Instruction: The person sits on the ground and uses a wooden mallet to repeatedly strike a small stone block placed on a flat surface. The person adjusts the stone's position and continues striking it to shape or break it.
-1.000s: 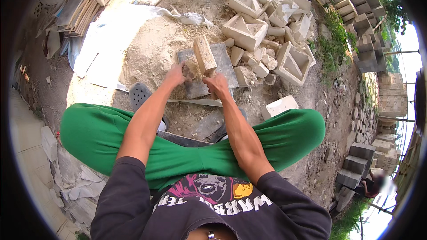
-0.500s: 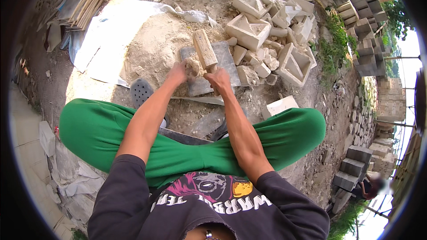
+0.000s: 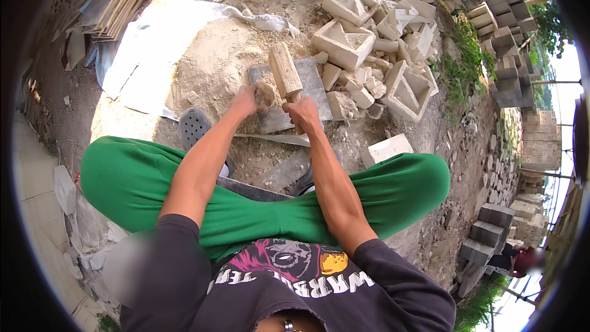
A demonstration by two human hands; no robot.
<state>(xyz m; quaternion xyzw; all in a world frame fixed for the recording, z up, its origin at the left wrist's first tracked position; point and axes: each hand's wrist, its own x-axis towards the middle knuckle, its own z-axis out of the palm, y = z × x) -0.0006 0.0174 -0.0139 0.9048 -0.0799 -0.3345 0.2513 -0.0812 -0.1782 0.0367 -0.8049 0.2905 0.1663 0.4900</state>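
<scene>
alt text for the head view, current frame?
Seated person in green trousers, seen from above: the right hand grips a wooden mallet over a grey slab, while the left hand holds a stone lump on it. Broken pale blocks lie beyond.

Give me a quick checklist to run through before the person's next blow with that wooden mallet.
1. Mallet grip: right hand is closed on the handle of the wooden mallet. Ok.
2. Lump steady: left hand rests on the stone lump. Ok.
3. Support: lump sits on the flat grey slab. Ok.
4. Fingers away from the mallet head: left fingers lie right beside it. Not ok.
5. Feet: grey clog lies close to the slab. Cannot tell if safe.
6. Eye protection: not in view. Cannot tell.
</scene>
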